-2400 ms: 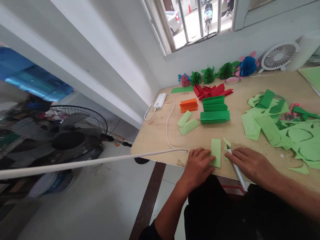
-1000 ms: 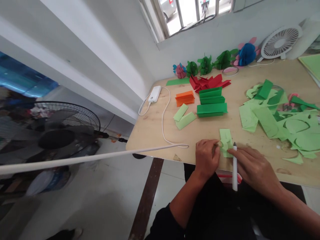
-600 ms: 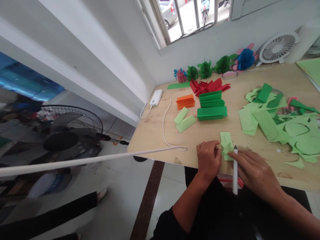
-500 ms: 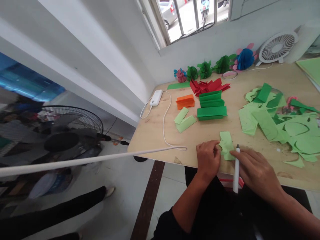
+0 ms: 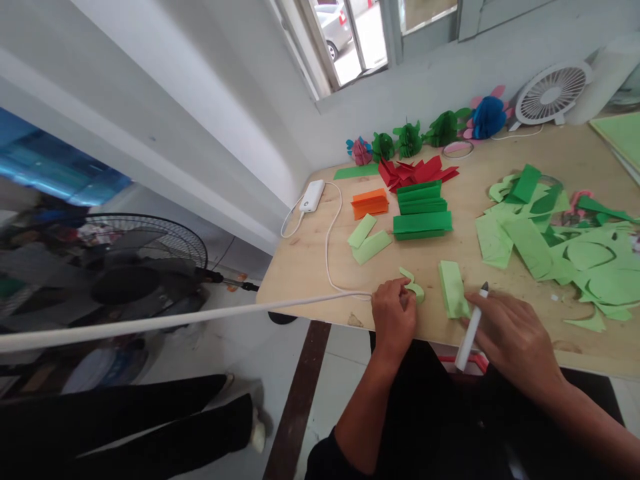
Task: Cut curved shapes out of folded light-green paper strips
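Note:
Near the table's front edge, my left hand [image 5: 394, 315] is closed on a small curved light-green paper cutout [image 5: 416, 291], whose curled end sticks out past the fingertips. My right hand [image 5: 515, 340] holds a white marker [image 5: 471, 337], its dark tip pointing up and away from me. The right fingertips rest at the lower right edge of a folded light-green paper strip [image 5: 452, 290], which lies flat between the hands. Two more light-green strips [image 5: 371, 247] lie beyond my left hand, with folded dark-green paper [image 5: 423, 225] to their right.
Light-green scraps [image 5: 590, 267] cover the right side around pink scissors [image 5: 580, 200]. Orange paper [image 5: 370, 204] and red paper [image 5: 415, 175] lie farther back. A power bank [image 5: 313, 196] trails a white cable. Paper figures [image 5: 410, 140] and a small fan [image 5: 553, 97] line the wall.
My left hand has moved left with the curved cutout, away from the folded strip. The marker has tilted to the right at its tip. At left, a person's legs have shifted right.

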`<state>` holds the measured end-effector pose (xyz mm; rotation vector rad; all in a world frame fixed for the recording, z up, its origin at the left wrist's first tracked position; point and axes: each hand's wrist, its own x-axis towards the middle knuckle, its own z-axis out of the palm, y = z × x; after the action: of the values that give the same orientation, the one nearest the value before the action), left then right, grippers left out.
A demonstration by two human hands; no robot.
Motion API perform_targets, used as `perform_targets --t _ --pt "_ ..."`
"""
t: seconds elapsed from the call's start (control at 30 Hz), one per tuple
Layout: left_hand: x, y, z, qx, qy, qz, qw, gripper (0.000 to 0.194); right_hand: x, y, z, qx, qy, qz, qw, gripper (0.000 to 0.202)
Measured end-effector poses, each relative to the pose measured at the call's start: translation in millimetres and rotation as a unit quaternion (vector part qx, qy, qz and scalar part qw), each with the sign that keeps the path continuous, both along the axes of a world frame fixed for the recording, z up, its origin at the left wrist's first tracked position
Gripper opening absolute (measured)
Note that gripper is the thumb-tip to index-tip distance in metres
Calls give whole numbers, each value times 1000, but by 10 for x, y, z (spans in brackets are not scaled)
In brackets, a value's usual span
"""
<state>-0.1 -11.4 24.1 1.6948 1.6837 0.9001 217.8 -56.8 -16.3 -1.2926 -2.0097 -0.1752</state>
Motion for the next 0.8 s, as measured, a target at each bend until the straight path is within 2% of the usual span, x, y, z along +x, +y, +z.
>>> perform_targets --t 0.07,0.17,0.33,0.43,0.57,0.7,0.8 --pt "72 -50 15 25 29 -6 999 22 -14 -6 8 -9 6 -2 1000 44" --pt "232 -105 0 94 113 -69 987 2 -22 -25 23 -28 31 -10 999 44" --pt "440 -78 -77 136 210 -101 963 26 31 -63 51 -83 82 -43 992 33" --pt "496 -50 -104 164 233 -101 953 26 63 -72 70 -147 133 -63 978 33" --pt "525 -66 -65 241 244 -77 936 23 8 -44 122 -219 243 -83 941 40" --pt "571 -145 17 337 244 -94 904 24 -94 34 219 -237 331 -90 909 44" --pt "625 -211 47 386 237 -108 885 24 -115 95 312 -249 343 -114 899 49"
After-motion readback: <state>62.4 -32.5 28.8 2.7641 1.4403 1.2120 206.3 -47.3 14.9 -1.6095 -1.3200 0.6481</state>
